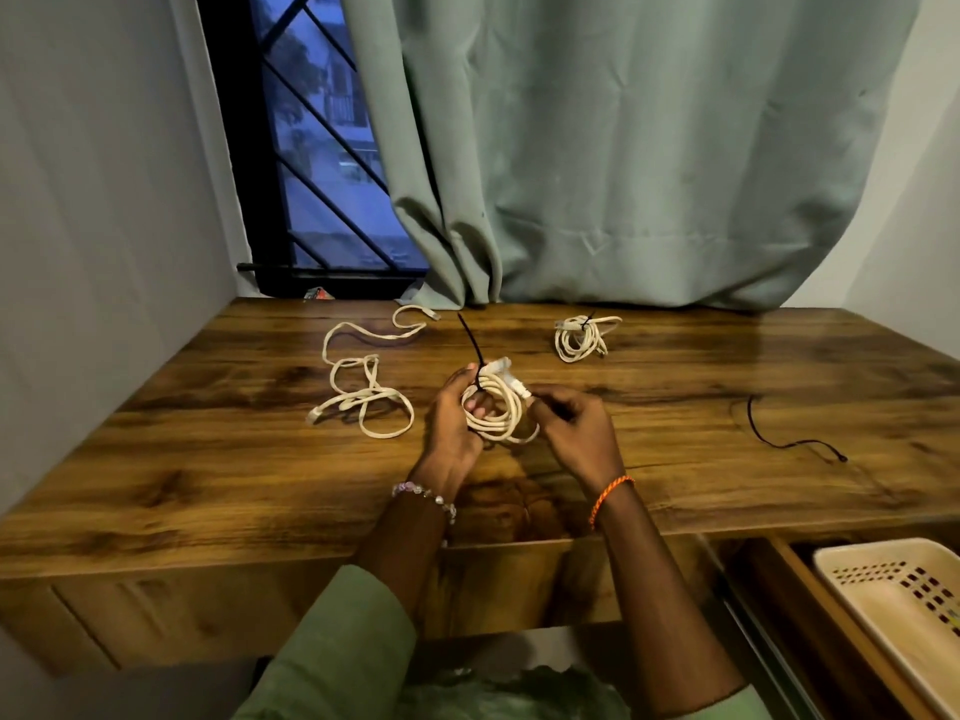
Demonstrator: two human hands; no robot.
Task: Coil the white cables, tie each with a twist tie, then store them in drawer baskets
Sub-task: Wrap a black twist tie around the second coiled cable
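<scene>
Left hand [457, 413] grips the coiled white cable [498, 413] just above the desk [208, 459], fingers curled through the loops. A black twist tie [471, 348] is wrapped at the coil's top, its free end sticking up. Right hand [574, 426] pinches near the cable plug [519, 387]; whether it also holds the tie's other end cannot be told.

Risk: if the left grip relaxes before the tie is cinched, the loops would likely spring apart. A loose tie could slip off.

One tied coil [581, 337] lies near the curtain, well apart. One loose cable [363, 387] lies uncoiled at left. A spare tie [789, 439] lies at right. The basket [904, 600] in the open drawer is cut off by the frame edge; its contents are not visible.
</scene>
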